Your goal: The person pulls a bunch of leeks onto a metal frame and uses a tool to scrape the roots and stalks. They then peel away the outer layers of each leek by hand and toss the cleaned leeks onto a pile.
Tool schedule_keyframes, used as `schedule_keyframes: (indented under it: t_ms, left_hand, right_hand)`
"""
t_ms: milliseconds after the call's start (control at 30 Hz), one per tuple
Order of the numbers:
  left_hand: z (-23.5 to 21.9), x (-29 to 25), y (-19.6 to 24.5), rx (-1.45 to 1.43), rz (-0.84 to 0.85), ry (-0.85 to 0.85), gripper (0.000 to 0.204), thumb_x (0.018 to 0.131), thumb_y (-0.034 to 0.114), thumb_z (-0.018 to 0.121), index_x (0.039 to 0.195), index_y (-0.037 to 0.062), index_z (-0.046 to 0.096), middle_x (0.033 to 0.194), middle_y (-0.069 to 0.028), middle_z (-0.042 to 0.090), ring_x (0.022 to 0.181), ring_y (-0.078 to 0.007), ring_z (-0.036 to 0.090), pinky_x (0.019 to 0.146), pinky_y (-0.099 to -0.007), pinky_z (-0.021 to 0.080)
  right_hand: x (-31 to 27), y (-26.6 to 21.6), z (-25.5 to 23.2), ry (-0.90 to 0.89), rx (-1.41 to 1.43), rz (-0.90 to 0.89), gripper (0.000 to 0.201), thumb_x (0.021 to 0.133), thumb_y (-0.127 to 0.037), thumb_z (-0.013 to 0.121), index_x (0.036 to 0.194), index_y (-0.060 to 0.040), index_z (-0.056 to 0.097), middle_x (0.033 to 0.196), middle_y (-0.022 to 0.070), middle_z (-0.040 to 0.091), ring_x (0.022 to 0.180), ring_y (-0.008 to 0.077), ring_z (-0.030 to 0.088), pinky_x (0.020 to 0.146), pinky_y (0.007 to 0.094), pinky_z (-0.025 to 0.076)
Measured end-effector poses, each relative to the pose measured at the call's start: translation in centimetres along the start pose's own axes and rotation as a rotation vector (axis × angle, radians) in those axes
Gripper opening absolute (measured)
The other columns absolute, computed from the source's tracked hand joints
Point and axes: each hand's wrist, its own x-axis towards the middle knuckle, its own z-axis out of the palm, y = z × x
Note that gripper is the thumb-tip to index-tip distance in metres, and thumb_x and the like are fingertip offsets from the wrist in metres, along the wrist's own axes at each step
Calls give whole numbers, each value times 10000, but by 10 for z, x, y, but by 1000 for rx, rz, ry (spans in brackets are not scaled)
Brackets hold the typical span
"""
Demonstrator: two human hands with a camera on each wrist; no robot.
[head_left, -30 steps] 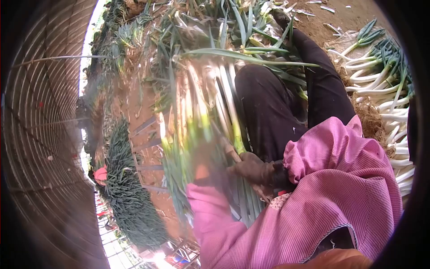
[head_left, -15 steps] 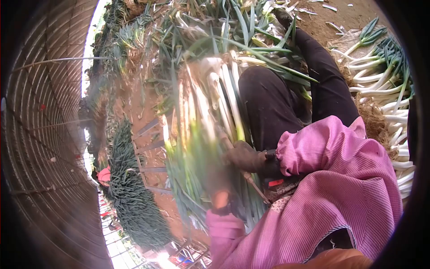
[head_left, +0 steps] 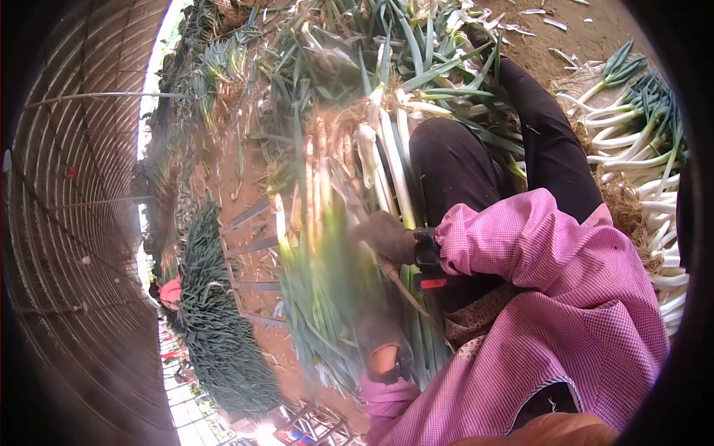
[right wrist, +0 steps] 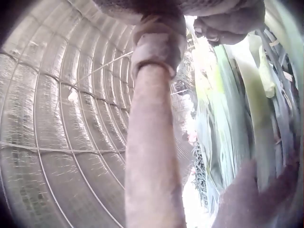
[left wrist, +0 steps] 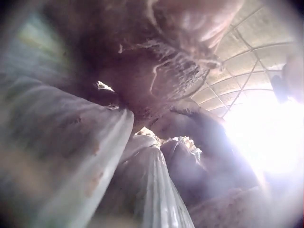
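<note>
My gloved right hand (head_left: 388, 236) grips a tool by its long wooden handle (right wrist: 154, 147); the handle's far end (head_left: 407, 291) slants down toward my lap. What the tool's working end is does not show clearly. Beneath both hands lies a bundle of green onions (head_left: 397, 172), white shanks and roots toward the top, green leaves toward me. My left hand (head_left: 378, 333), gloved and blurred, is low among the leaves. In the left wrist view, leaves (left wrist: 156, 190) run close under the dark glove (left wrist: 142, 71); I cannot tell whether its fingers hold them.
My bent knee (head_left: 450, 160) borders the bundle. Cleaned white onions (head_left: 654, 204) are stacked on the right. Loose onions and trimmings (head_left: 349, 59) cover the ground at the top. A dark-green leafy pile (head_left: 223, 334) and flat metal bars (head_left: 256, 285) lie left, beside the ribbed tunnel wall (head_left: 82, 245).
My left hand has drawn down and right along the leaves toward my body. My right hand, with the tool, has shifted up and slightly left.
</note>
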Motion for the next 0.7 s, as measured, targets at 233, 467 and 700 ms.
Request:
schedule_keyframes:
  t_ms: [233, 467, 700]
  left_hand:
    - [0, 22, 7, 81, 7, 52, 521, 717, 440, 699, 957, -19, 645, 840, -228, 645, 775, -347, 632, 668, -411, 475]
    - [-11, 31, 6, 156, 20, 85, 513, 709, 428, 709, 950, -21, 645, 845, -232, 645, 783, -347, 634, 672, -411, 476]
    - [-44, 33, 6, 216, 17, 131, 506, 701, 415, 719, 942, -24, 646, 851, -236, 644, 791, -346, 636, 677, -411, 477]
  right_hand:
    - [-5, -27, -14, -13, 200, 279, 220, 839, -205, 567, 995, -98, 679, 800, 154, 623, 724, 247, 625, 676, 347, 480]
    - [-41, -4, 10, 15, -3, 97, 380, 815, -333, 610, 893, 39, 620, 730, 117, 599, 683, 186, 617, 571, 306, 470]
    - [-66, -111, -56, -296, 567, 747, 239, 806, -171, 521, 984, -141, 678, 1038, 198, 571, 956, 286, 595, 829, 381, 475]
